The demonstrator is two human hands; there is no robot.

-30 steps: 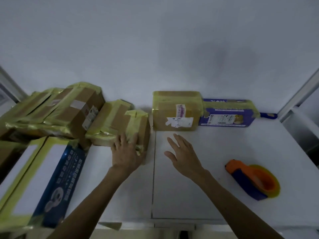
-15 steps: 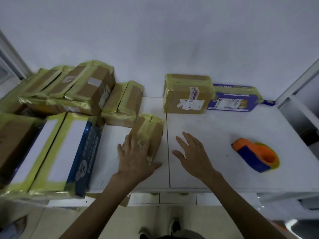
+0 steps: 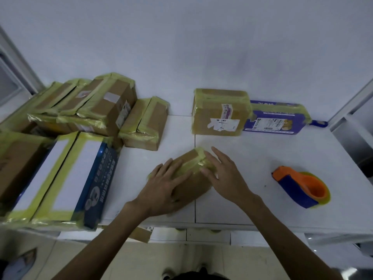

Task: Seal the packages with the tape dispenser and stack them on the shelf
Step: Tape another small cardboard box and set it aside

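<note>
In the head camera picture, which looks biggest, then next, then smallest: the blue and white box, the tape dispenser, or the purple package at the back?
1. Blue and white box, clearly biggest, though it also sits nearer the camera.
2. and 3. Purple package and tape dispenser look about alike; the package lies farther back, so I won't rank them.

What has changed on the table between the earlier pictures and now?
The small box was pulled by the left hand away from the pile toward the table's front edge. The right hand, which hovered free before, now rests on it too. The tape dispenser, the labelled box and the blue package stayed in place.
</note>
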